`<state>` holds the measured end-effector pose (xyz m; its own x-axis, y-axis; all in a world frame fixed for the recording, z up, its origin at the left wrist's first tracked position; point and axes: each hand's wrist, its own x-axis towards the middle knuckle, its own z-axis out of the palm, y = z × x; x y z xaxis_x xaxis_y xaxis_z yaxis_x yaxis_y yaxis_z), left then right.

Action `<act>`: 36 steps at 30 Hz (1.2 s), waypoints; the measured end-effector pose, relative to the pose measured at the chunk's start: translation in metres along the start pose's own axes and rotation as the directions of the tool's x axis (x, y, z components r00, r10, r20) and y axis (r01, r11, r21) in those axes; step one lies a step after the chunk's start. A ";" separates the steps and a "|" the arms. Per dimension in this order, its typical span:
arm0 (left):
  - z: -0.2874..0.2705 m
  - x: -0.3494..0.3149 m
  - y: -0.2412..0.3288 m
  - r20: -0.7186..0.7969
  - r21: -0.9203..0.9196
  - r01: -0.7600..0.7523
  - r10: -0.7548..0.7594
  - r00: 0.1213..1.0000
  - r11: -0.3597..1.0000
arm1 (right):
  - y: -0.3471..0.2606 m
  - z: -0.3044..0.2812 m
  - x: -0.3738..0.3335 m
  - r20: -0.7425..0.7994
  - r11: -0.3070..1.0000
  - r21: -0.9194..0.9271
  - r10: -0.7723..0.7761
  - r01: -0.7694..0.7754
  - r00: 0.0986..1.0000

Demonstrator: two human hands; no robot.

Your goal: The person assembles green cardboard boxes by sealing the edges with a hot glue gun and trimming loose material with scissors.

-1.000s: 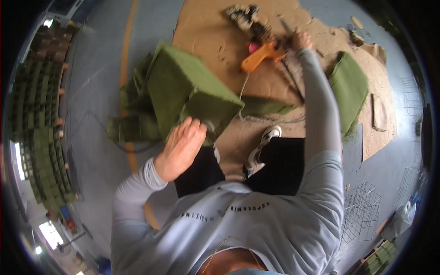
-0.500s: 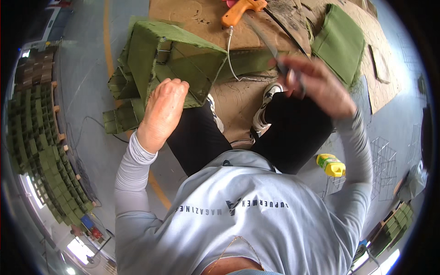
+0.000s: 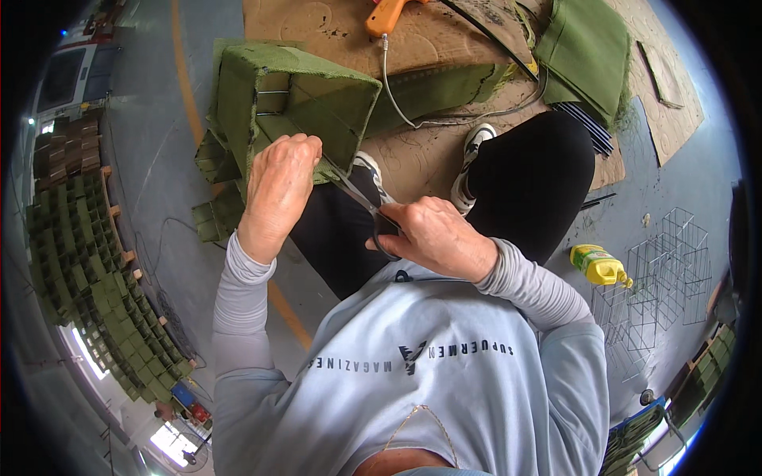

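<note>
A green fabric box on a wire frame (image 3: 238, 111) stands on its side, its opening toward me. My left hand (image 3: 279, 190) is closed on the near rim of the box, fingers curled over the fabric edge. In my right hand (image 3: 436, 236) is a pair of scissors (image 3: 361, 198), thumb and fingers through the handles. The blades point up and left, their tips at the box's lower edge beside my left fingers. Whether they touch the fabric, I cannot tell.
An orange glue gun (image 3: 387, 16) with a white cord lies on cardboard (image 3: 317, 24). Folded green fabric (image 3: 583, 55) rests at the right. A yellow bottle (image 3: 599, 266) and wire frames (image 3: 671, 262) are on the floor. Stacked green boxes (image 3: 87, 278) stand at the left.
My right hand has come down and left from near the cardboard, bringing the scissors to the box's near edge. My left hand stays at the rim. My right knee has swung outward.
</note>
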<state>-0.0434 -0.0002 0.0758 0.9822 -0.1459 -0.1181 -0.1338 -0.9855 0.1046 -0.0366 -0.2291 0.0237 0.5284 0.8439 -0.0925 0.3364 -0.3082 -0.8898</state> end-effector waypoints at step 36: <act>-0.005 0.002 0.008 0.033 -0.069 0.061 -0.059 0.998 0.996 | 0.012 0.013 0.005 -0.083 0.992 -0.125 -0.041 0.030 0.996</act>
<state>-0.0419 -0.0076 0.0809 0.9835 -0.0904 -0.1568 -0.0642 -0.9842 0.1650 -0.0405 -0.2231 0.0072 0.5768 0.8166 -0.0188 0.4473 -0.3350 -0.8293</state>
